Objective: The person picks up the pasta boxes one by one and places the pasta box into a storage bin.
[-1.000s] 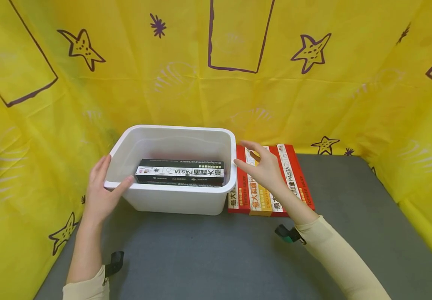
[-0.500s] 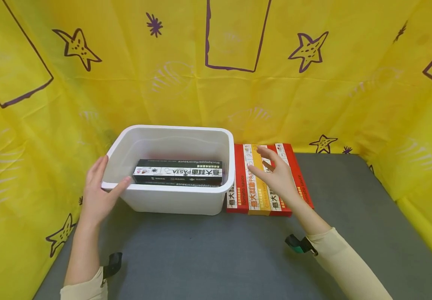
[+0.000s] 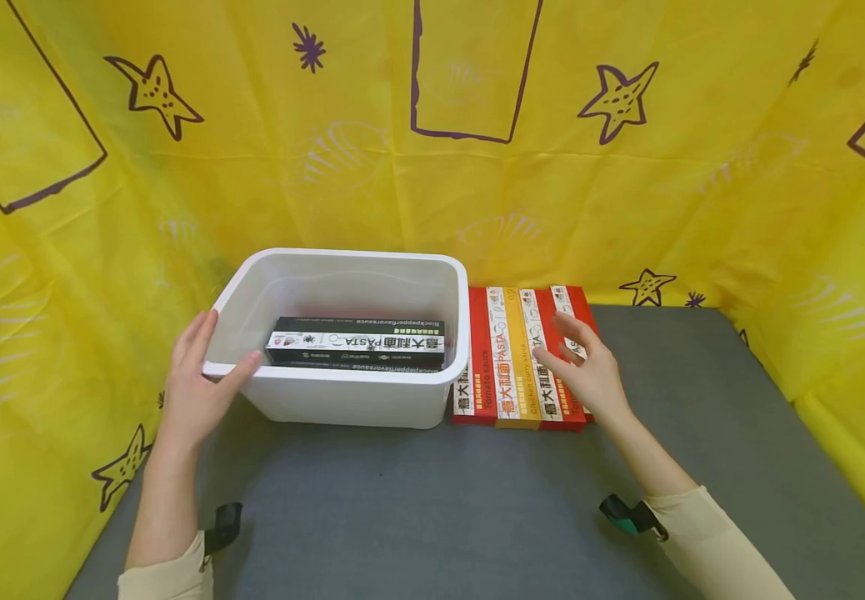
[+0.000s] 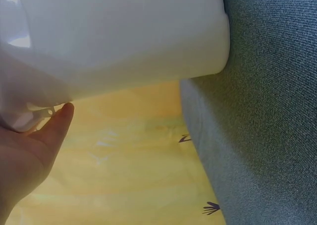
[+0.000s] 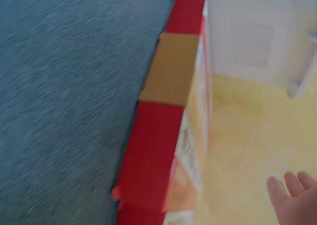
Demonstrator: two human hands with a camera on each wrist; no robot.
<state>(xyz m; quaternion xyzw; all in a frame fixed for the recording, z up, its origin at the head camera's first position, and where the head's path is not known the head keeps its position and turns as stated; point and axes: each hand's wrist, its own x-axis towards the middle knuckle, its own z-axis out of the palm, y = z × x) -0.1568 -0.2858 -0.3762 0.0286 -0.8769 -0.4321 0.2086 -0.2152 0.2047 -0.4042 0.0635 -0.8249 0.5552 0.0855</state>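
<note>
At the near left corner of a white plastic bin, my left hand holds the rim, fingers along the side and thumb at the front edge. The left wrist view shows a fingertip right at that rim. Inside the bin lie black pasta boxes, one with a white printed band. My right hand hovers with spread, slightly bent fingers over the right end of a row of pasta boxes, holding nothing. That row has a red box beside the bin, a yellow box, then more red ones.
A grey cloth-covered table carries the bin and boxes. Yellow printed curtains stand close behind them and at both sides. Black wrist straps sit at both cuffs.
My right hand has moved right from the bin's right rim, across the row of boxes to its right end. My left hand stays at the bin's corner.
</note>
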